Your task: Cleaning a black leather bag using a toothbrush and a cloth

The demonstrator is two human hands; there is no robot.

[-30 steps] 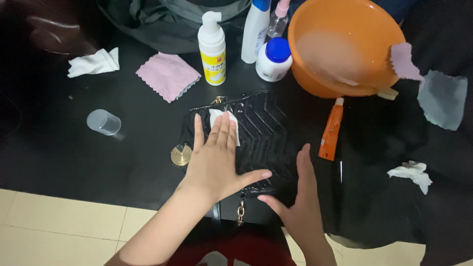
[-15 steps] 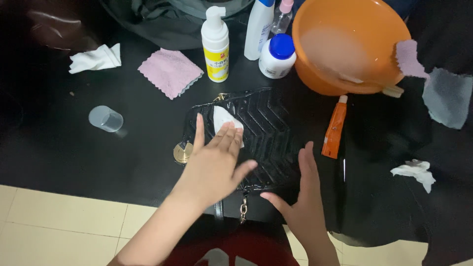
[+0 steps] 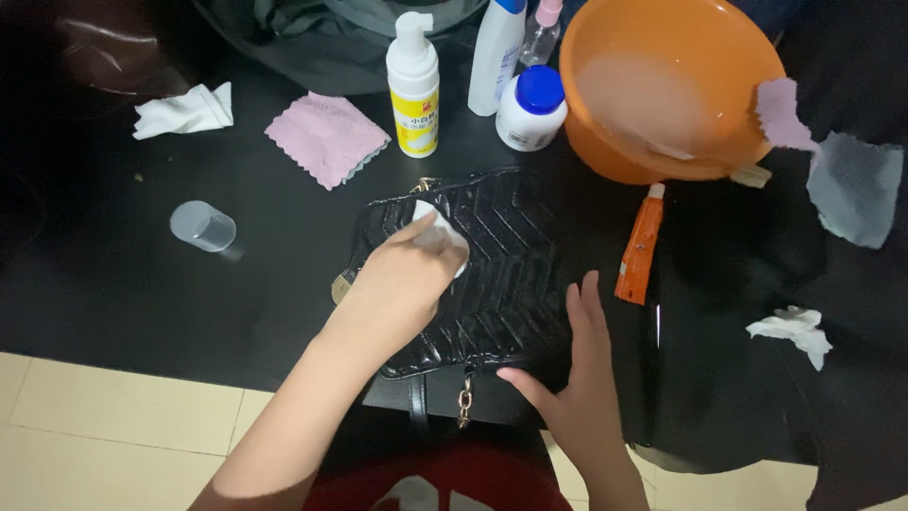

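Black quilted handbag (image 3: 492, 274) flat, long axis left-right, chain toward person. Left hand (image 3: 402, 289) presses white wipe (image 3: 437, 235); right hand (image 3: 582, 378) spread, steadying edge. Orange tube (image 3: 640, 248) just right.

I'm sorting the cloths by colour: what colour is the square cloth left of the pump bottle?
Pink cloth, seen in the head view.

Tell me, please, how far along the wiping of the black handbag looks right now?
Supplies are out: a foam pump bottle and an orange basin stand behind the black handbag. In hand: the left hand presses a white wipe on the bag's upper left part, while the right hand steadies its lower right edge. Whether the remaining quilted surface has been wiped cannot be told.
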